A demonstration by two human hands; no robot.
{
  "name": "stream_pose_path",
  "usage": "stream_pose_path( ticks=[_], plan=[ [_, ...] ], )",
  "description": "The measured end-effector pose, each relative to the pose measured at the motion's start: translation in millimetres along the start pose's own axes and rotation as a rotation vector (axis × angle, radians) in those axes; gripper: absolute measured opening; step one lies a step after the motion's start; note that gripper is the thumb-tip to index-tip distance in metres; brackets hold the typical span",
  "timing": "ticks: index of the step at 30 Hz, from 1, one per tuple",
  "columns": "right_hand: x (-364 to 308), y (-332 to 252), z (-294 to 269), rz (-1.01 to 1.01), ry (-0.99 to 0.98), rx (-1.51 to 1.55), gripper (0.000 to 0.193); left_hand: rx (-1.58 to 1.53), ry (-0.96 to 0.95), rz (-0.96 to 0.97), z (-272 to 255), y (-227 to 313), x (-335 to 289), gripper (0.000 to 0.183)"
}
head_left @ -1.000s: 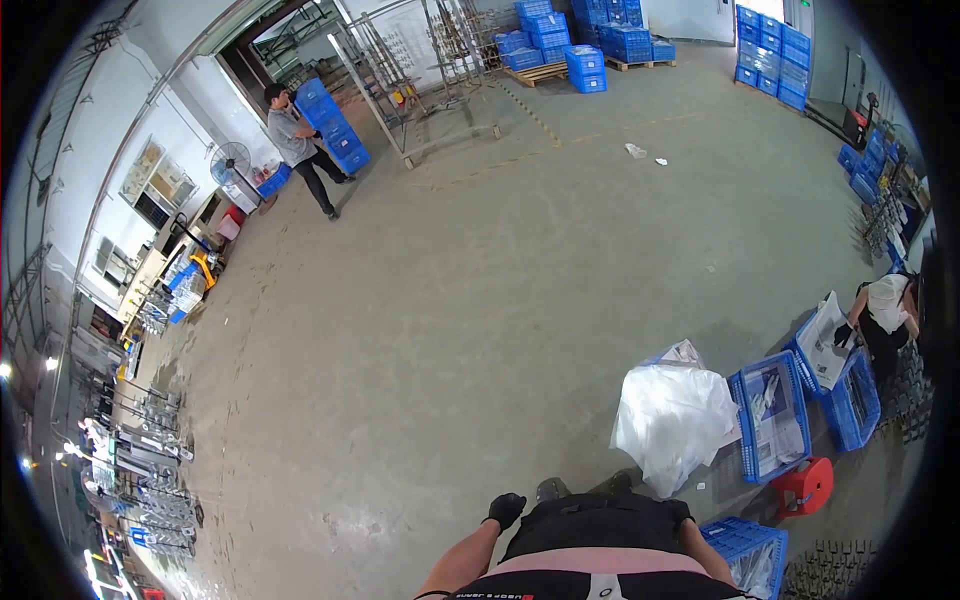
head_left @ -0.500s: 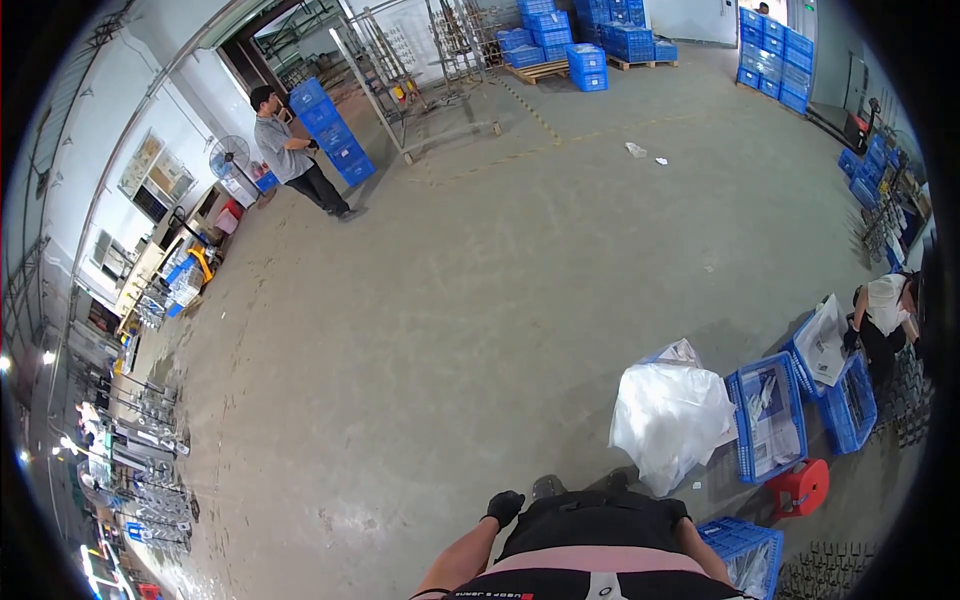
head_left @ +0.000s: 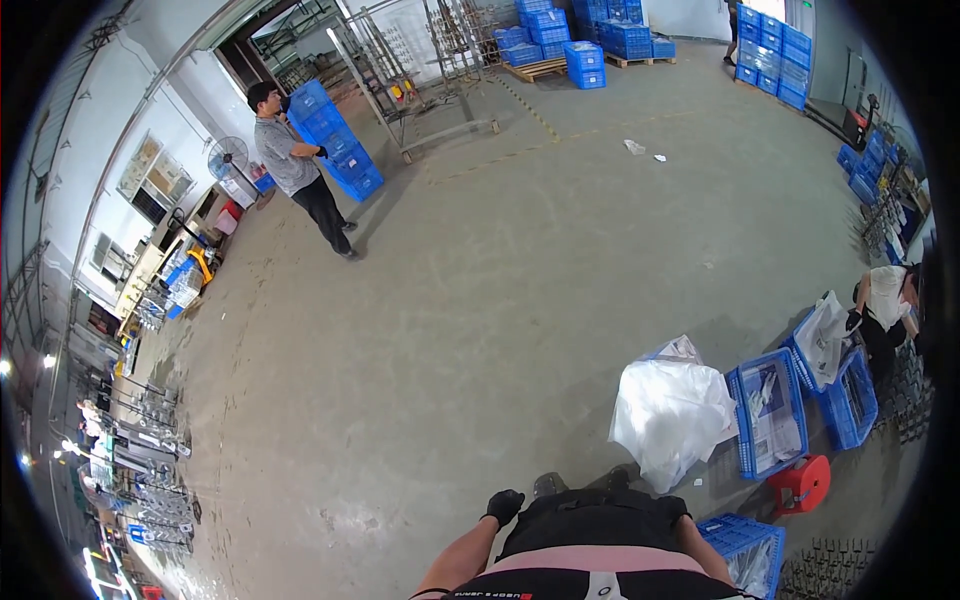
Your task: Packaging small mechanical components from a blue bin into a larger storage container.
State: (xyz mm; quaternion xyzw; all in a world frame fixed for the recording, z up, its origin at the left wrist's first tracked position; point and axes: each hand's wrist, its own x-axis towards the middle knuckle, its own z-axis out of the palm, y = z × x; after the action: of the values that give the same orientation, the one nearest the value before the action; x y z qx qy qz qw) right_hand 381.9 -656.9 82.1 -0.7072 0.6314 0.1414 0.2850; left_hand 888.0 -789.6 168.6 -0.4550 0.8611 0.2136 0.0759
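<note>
My left hand (head_left: 505,506), in a black glove, is beside my left thigh. Its fingers look curled in, and nothing shows in them. On the other side, my right hand (head_left: 672,508) blends into my black trousers, its fingers hidden. Closest to that arm is a blue plastic crate (head_left: 738,540) with clear wrapping inside. Ahead and to the right, a large white plastic bag (head_left: 668,420) lies bunched over papers on the floor. Neither hand touches the bag.
Right of the bag stand a blue crate (head_left: 736,420) with paper inside, a red drum-shaped object (head_left: 804,484) and a crouching person (head_left: 884,300) by more crates. Far left, another person (head_left: 285,150) holds a tilted crate stack (head_left: 335,135). Metal racks (head_left: 150,450) line the left side.
The standing person at far left has stepped nearer with the leaning crate stack, which shifted slightly. A person shows beside the far right crates. The crouching person's plastic sheet has shifted. My hands have stayed put.
</note>
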Motion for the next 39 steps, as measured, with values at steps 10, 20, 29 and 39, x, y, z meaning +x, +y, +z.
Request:
stream_pose_path(
  ticks=[10, 20, 29, 39],
  plan=[
    [-9, -1, 11, 0.085, 0.089, 0.087, 0.023, -0.072, 0.034, 0.021, -7, 3, 12, 0.008],
    [-15, -14, -11, 0.029, 0.171, 0.091, 0.024, 0.033, -0.091, 0.093, -9, -3, 12, 0.008],
    [-31, -34, -39, -0.028, 0.149, 0.067, 0.024, 0.038, -0.074, 0.159, -5, -21, 19, 0.011],
    [-34, -42, -52, 0.058, 0.080, 0.075, 0.035, 0.031, -0.076, 0.170, 2, -32, 29, 0.020]
  ],
)
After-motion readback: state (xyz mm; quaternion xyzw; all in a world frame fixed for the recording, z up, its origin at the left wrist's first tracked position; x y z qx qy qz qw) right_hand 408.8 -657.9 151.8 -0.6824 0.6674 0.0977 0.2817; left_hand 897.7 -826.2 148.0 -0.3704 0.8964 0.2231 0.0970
